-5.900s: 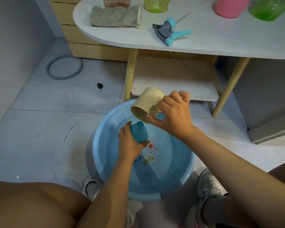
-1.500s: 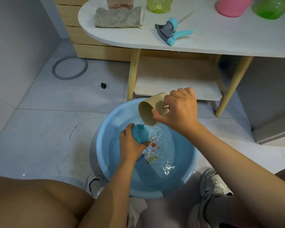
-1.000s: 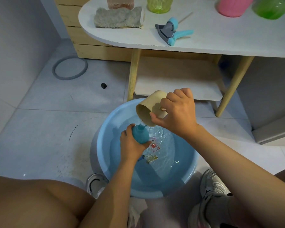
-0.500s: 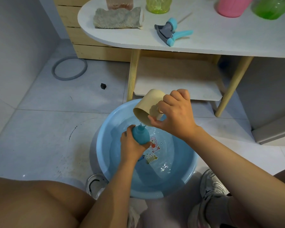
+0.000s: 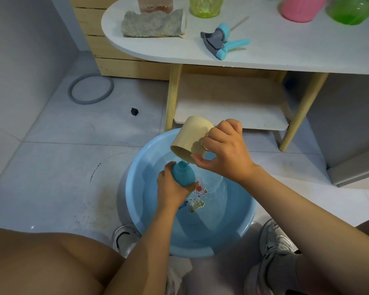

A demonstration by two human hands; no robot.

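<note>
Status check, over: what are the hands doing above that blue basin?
Left hand grips bottle, neck up, over basin. Right hand tips cup, rim just above the bottle's neck. Nothing between them.

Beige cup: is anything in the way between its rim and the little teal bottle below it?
Nothing visible. The right hand tilts the beige cup with its rim just above the neck of the teal bottle, which the left hand holds over the blue basin.
</note>
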